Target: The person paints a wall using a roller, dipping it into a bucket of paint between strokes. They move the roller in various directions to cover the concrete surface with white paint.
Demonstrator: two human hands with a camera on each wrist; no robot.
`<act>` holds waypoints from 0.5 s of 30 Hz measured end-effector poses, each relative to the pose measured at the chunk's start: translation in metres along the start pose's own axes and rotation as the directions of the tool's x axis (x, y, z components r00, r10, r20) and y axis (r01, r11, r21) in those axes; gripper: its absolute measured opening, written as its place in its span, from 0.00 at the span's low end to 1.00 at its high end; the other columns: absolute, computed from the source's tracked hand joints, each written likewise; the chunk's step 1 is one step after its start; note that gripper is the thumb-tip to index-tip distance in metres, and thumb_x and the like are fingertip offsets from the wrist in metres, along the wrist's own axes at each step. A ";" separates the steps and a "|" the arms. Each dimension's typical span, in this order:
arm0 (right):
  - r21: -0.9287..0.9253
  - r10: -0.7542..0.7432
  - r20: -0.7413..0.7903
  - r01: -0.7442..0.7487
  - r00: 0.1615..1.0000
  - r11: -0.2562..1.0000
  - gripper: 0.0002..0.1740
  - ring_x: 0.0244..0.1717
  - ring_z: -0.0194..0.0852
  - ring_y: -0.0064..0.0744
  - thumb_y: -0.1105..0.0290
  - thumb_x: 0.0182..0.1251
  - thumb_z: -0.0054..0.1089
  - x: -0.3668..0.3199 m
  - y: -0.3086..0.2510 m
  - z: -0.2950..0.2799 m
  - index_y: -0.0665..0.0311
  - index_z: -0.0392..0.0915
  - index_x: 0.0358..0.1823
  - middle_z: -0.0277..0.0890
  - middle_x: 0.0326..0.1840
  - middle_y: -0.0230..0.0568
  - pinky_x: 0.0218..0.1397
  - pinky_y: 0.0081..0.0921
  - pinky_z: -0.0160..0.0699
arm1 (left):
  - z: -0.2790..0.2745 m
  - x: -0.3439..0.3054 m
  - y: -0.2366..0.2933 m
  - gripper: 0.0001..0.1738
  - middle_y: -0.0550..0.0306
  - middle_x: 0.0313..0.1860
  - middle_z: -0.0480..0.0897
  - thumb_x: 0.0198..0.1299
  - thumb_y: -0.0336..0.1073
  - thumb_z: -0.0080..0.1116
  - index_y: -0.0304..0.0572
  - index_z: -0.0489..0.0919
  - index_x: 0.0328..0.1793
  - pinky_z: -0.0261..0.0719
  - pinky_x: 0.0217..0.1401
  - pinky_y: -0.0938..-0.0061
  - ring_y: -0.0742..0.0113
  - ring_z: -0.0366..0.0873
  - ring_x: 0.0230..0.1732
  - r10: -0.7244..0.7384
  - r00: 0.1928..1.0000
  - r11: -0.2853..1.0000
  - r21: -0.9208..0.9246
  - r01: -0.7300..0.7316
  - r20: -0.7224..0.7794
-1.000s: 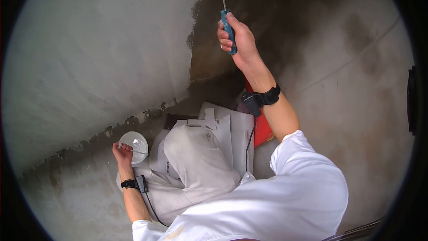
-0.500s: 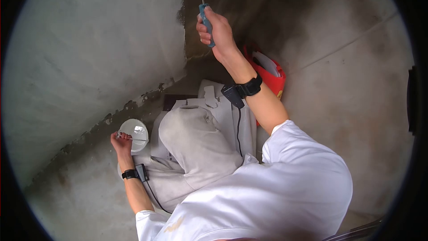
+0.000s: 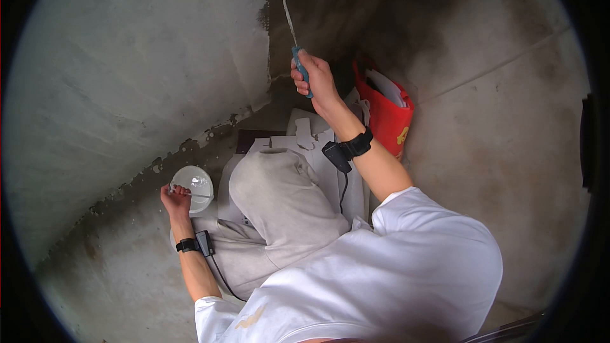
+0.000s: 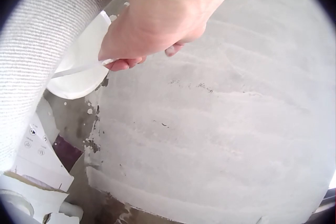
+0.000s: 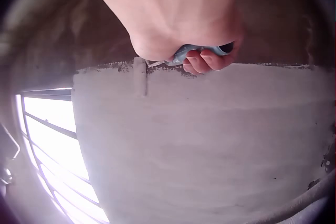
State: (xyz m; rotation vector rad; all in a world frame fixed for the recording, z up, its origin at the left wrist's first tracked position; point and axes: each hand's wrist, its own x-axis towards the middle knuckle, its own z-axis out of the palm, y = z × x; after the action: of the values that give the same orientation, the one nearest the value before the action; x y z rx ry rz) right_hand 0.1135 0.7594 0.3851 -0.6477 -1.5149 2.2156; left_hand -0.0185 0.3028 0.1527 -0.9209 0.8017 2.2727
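Note:
My right hand (image 3: 318, 82) grips the blue handle (image 3: 300, 71) of a tool with a thin, bent, white-smeared rod (image 3: 288, 9). In the right wrist view, a pale roller head (image 5: 139, 77) lies against the edge of the light coating on the wall (image 5: 210, 129), and fingers curl round the blue handle (image 5: 197, 51). Low on the left, my left hand (image 3: 176, 200) holds a thin whitish bar (image 3: 198, 195) that crosses the top of a round white bucket (image 3: 202, 181). The left wrist view shows that hand (image 4: 157, 29) beside the bucket (image 4: 79, 85), its fingers partly hidden.
A red bag (image 3: 389, 117) with papers stands right of the right forearm. Torn cardboard and white sheets (image 3: 318, 133) lie past the bent knee (image 3: 273, 181). Bare, darker wall (image 3: 330, 6) borders the coated part. A barred window (image 5: 58, 145) shows in the right wrist view.
Over the last second my right hand has come left and lower in the head view, and more of the bent rod shows. The red bag is more exposed. My left hand keeps its hold at the bucket.

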 end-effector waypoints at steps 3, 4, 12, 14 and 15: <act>0.007 0.039 0.006 -0.039 0.999 0.999 0.19 0.16 0.54 0.11 0.53 0.78 0.49 0.002 0.007 -0.005 0.61 0.71 0.36 0.63 0.21 0.25 0.17 0.13 0.51 | 0.006 -0.003 0.000 0.13 0.67 0.18 0.56 0.55 0.43 0.54 0.49 0.65 0.23 0.57 0.30 0.73 0.71 0.54 0.22 0.002 1.000 1.000 0.002 -0.002 -0.023; 0.007 0.045 0.009 -0.045 0.999 0.999 0.19 0.16 0.54 0.11 0.53 0.78 0.49 0.002 0.009 -0.007 0.61 0.71 0.36 0.63 0.21 0.25 0.17 0.13 0.51 | 0.008 -0.004 0.001 0.14 0.66 0.18 0.56 0.55 0.43 0.54 0.49 0.65 0.23 0.57 0.31 0.73 0.71 0.54 0.22 0.000 1.000 1.000 0.007 0.000 -0.027; 0.000 0.153 -0.057 -0.153 0.987 0.988 0.20 0.15 0.53 0.10 0.52 0.78 0.50 -0.007 0.035 -0.022 0.61 0.71 0.33 0.63 0.19 0.24 0.15 0.14 0.49 | 0.006 -0.002 0.000 0.14 0.66 0.18 0.57 0.54 0.43 0.54 0.49 0.65 0.23 0.58 0.32 0.72 0.70 0.54 0.22 -0.005 0.999 1.000 0.004 0.005 -0.035; -0.006 0.180 -0.059 -0.181 0.982 0.983 0.20 0.15 0.53 0.11 0.52 0.78 0.50 -0.009 0.044 -0.030 0.61 0.71 0.34 0.63 0.20 0.24 0.16 0.14 0.50 | 0.007 -0.003 0.000 0.14 0.66 0.18 0.57 0.54 0.43 0.54 0.49 0.65 0.23 0.58 0.32 0.72 0.70 0.54 0.22 -0.003 1.000 1.000 -0.001 0.003 -0.026; -0.012 0.208 -0.064 -0.209 0.976 0.978 0.19 0.16 0.54 0.11 0.52 0.78 0.50 -0.009 0.049 -0.033 0.60 0.71 0.35 0.63 0.20 0.24 0.16 0.13 0.50 | 0.009 -0.003 -0.001 0.14 0.66 0.18 0.57 0.54 0.43 0.54 0.49 0.65 0.23 0.58 0.32 0.72 0.70 0.54 0.22 -0.002 0.999 1.000 -0.004 0.002 -0.049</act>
State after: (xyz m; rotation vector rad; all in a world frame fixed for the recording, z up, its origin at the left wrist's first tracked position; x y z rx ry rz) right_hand 0.1376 0.7626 0.3308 -0.9111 -1.4979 2.3113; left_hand -0.0199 0.3084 0.1600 -0.9821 0.8179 2.2583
